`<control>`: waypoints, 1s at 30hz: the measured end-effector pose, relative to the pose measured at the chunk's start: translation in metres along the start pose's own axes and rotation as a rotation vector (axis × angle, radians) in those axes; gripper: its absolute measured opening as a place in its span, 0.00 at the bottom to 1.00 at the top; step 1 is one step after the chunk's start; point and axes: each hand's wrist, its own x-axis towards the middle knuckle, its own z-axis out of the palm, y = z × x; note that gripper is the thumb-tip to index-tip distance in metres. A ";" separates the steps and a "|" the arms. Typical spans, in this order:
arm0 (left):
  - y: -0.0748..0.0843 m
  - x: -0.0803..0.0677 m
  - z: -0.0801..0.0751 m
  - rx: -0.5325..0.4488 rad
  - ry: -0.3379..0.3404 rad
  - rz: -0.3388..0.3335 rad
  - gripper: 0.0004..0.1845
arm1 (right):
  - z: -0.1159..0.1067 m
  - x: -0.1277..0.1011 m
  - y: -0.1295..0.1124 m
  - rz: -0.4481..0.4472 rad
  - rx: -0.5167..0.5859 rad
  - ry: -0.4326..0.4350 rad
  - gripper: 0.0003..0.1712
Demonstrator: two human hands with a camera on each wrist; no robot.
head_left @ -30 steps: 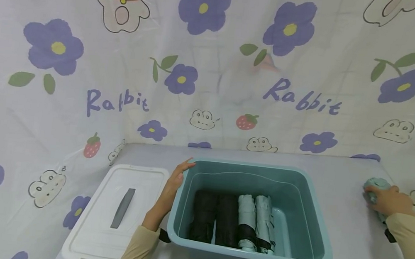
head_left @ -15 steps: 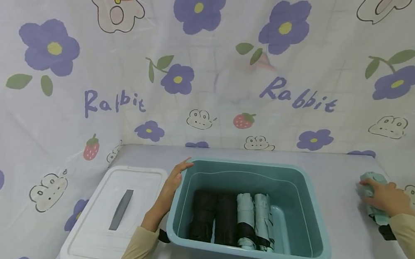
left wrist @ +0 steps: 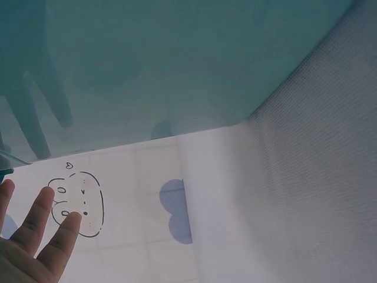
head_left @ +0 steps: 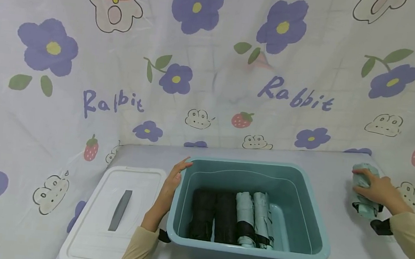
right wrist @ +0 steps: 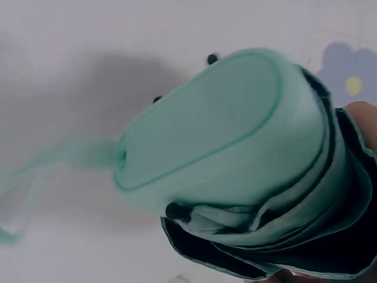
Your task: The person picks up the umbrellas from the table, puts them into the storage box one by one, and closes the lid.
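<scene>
A teal plastic bin [head_left: 307,222] stands on the table and holds two black folded umbrellas [head_left: 216,216] and two mint ones [head_left: 255,219] side by side. My left hand [head_left: 172,184] rests flat with straight fingers against the bin's left outer wall [left wrist: 147,65]; its fingers [left wrist: 41,230] show in the left wrist view. At the far right my right hand [head_left: 376,189] grips a mint folded umbrella [head_left: 360,194] lifted off the table. The right wrist view shows that umbrella's handle end [right wrist: 230,141] and its loose strap [right wrist: 53,165].
A white lid [head_left: 113,216] with a grey handle [head_left: 120,209] lies left of the bin. A cartoon-printed cloth [head_left: 214,63] hangs behind and to both sides. The table's right edge runs close to the right hand.
My right hand has closed round the mint umbrella and carried it left and up off the table. The left hand has stayed on the bin's wall.
</scene>
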 end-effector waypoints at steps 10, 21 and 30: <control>-0.002 -0.001 0.000 -0.002 0.009 -0.005 0.23 | -0.007 0.001 -0.034 -0.123 0.044 0.113 0.31; -0.003 0.000 0.001 0.012 0.014 0.007 0.22 | -0.009 -0.001 -0.039 -0.125 0.091 0.147 0.32; 0.000 0.001 0.001 -0.021 0.010 0.006 0.22 | -0.021 -0.007 -0.052 -0.113 0.108 0.167 0.31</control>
